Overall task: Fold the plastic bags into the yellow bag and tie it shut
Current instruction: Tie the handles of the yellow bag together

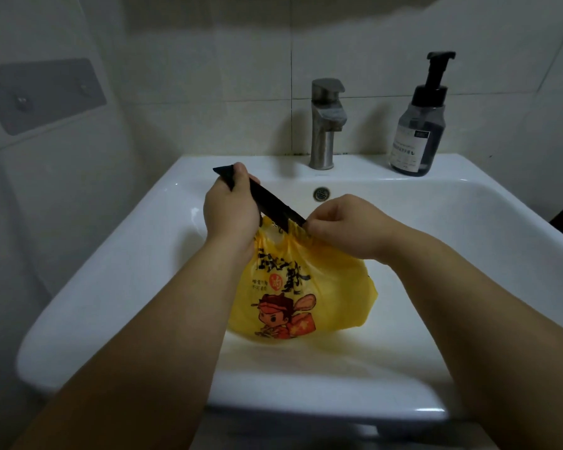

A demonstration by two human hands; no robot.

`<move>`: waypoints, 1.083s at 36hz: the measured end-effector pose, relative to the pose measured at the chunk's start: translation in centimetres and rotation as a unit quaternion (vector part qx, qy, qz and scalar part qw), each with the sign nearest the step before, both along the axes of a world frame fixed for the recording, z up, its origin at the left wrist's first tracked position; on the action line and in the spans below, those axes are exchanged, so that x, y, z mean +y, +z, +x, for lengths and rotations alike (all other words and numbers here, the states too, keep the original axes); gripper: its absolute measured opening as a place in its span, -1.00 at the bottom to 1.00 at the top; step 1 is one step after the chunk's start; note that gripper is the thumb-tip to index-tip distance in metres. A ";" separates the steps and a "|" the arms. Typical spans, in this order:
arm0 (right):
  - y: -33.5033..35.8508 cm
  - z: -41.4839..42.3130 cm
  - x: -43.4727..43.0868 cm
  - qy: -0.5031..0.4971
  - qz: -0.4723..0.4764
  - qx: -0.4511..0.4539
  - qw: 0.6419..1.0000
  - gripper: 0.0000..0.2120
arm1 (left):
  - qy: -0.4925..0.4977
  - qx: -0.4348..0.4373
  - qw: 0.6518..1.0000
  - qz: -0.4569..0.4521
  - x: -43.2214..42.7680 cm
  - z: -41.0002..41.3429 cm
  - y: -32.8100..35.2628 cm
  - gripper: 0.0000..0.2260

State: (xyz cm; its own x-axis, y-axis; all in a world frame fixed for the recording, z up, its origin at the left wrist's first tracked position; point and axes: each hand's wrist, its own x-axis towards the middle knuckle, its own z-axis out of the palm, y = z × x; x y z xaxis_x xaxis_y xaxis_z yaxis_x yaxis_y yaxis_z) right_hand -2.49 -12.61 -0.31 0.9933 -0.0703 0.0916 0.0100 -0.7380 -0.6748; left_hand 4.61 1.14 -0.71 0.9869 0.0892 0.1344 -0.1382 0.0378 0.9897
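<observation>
white sink (pixel 111 254) fills the middle, wide and glossy. steel tap (pixel 325 125) stands upright on its back ledge, overflow hole (pixel 321 193) just below it in the basin wall. dark pump bottle (pixel 418 125) sits right of the tap, same ledge. tiled wall (pixel 225 60) behind, and a grey plate (pixel 43 95) with two screws on the left.

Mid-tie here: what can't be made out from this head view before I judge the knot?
Head view only:
- Contents of the yellow bag: hidden by its opaque plastic.
- The bag's neck and any knot: covered by the left hand and right hand.
- What the black strip is: partly wrapped in both hands; bag or tie unclear.
- Label on the pump bottle: too small, dim.
</observation>
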 end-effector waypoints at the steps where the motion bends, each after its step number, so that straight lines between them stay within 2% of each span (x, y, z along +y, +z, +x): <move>1: 0.0 -0.1 0.1 -0.003 -0.001 -0.020 1.000 -0.79 | 0.007 -0.004 1.000 0.004 0.1 0.1 0.1 -0.68; 4: 0.0 -0.3 0.9 -0.004 0.027 -0.120 0.992 -0.76 | 0.013 -0.012 1.000 0.020 0.3 0.3 0.2 -0.69; 7: -0.1 0.1 1.9 0.011 0.029 -0.166 0.986 -0.85 | -0.009 -0.013 0.999 0.036 -0.1 -0.1 0.3 -0.68; 11: -0.8 1.1 2.8 0.031 -0.086 -0.148 0.985 -0.78 | -0.027 -0.027 0.998 0.041 -0.3 -0.2 0.3 -0.68; 16: -0.8 0.9 2.2 0.038 -0.073 -0.125 0.989 -0.68 | -0.008 -0.035 0.998 0.048 -0.2 0.2 0.0 -0.66; 25: -0.3 0.1 0.9 0.053 -0.081 -0.061 0.993 -0.69 | 0.027 -0.014 0.999 0.030 0.5 0.5 0.2 -0.66; 27: -0.2 0.1 0.8 0.050 -0.091 -0.060 0.993 -0.73 | 0.004 -0.020 0.999 0.040 0.6 0.2 0.3 -0.67; 29: -0.1 -0.1 0.8 0.030 -0.047 -0.084 0.995 -0.73 | -0.058 -0.025 0.997 0.036 0.8 0.0 0.5 -0.68; 31: 0.1 -0.1 0.9 0.005 0.016 -0.111 0.994 -0.45 | -0.136 -0.042 0.989 0.052 0.8 -0.4 0.7 -0.68; 33: 0.3 0.1 1.4 0.010 0.040 -0.127 0.991 -0.36 | -0.201 -0.059 0.975 0.070 0.5 -0.9 0.7 -0.69; 35: 0.5 0.5 2.0 0.027 0.052 -0.114 0.992 -0.48 | -0.256 -0.066 0.961 0.076 0.0 -1.4 0.6 -0.70; 37: 0.7 0.7 2.5 0.041 0.064 -0.100 0.992 -0.72 | -0.293 -0.063 0.950 0.093 -0.2 -1.6 0.6 -0.71; 38: 0.6 0.8 2.6 0.045 0.074 -0.096 0.992 -0.82 | -0.305 -0.059 0.946 0.095 -0.1 -1.7 0.7 -0.67; 39: 0.5 0.8 2.5 0.049 0.092 -0.090 0.991 -0.92 | -0.315 -0.056 0.943 0.091 -0.1 -1.7 0.6 -0.53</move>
State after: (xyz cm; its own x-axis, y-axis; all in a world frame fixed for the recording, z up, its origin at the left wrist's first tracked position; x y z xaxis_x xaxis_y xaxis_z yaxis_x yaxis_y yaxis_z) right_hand -1.68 -10.15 0.20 0.9649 -0.0070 0.2623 0.2072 -0.5929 -0.7782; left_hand 2.93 1.06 -0.08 0.8147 -0.5453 0.1976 -0.2498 -0.0224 0.9681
